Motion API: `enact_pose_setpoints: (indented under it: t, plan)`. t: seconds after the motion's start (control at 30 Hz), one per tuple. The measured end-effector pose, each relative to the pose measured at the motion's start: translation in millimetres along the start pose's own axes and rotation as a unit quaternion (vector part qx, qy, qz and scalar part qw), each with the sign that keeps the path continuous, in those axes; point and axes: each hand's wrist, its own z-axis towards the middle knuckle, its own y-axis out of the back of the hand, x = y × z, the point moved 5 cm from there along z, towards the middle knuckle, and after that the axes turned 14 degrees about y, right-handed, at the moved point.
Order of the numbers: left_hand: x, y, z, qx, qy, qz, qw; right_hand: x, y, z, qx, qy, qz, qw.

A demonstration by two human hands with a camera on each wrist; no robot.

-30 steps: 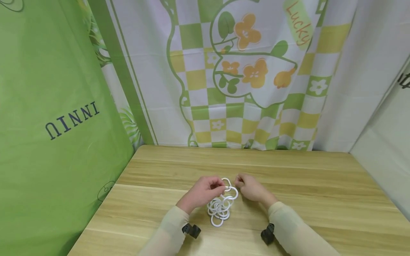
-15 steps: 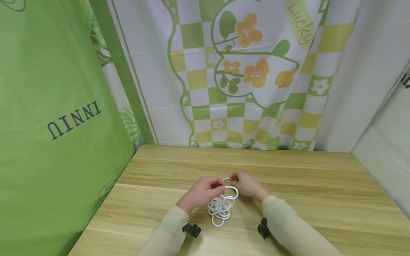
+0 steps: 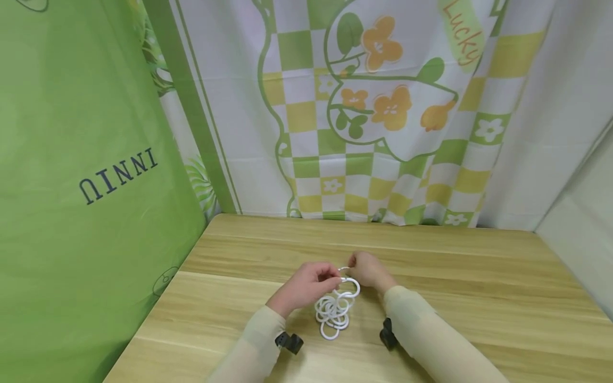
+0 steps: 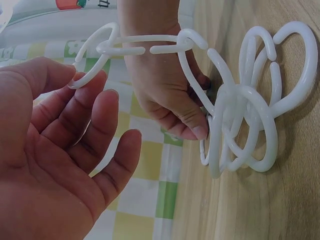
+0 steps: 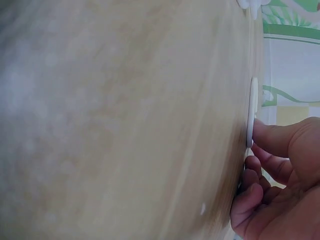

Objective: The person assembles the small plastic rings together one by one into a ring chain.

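My left hand (image 3: 306,287) pinches a white plastic ring (image 4: 95,73) between thumb and fingertips, its other fingers loosely bent. That ring is held above the table and hooks through a second split ring (image 4: 135,51), which links on to a heap of similar white rings (image 4: 272,132) on the wood. Just across from it, my right hand (image 3: 371,271) pinches another white ring (image 5: 251,120) low over the tabletop, thumb on its edge. Most of this ring is hidden by fingers in the head view. Whether it is linked to the others, I cannot tell.
The wooden table (image 3: 455,298) spreads out around the hands. A green cloth (image 3: 96,255) hangs along its left side, and a checkered, flower-printed curtain (image 3: 306,167) covers the back. A pale panel (image 3: 584,229) stands at the right.
My right hand has come leftward from beside the rings and now pinches the far ring. The left hand keeps its pinch almost in place. The head view has shifted slightly.
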Motion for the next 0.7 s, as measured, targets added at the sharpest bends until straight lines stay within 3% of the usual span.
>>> enact_pose_setpoints:
  t: [0.27, 0.53, 0.7]
  plan:
    - [0.4, -3.3, 0.0, 0.014, 0.001, 0.014, 0.9998, 0, 0, -4.9, 0.021, 0.004, -0.007, 0.9997]
    - [-1.0, -3.8, -0.9, 0.018, 0.016, 0.01, 0.9997, -8, 14, -23.7, -0.041, 0.01, 0.093, 0.9948]
    - [-2.4, -4.1, -0.7, 0.017, 0.012, 0.019, 0.9996, -14, 29, -39.2, -0.069, 0.024, 0.118, 0.9903]
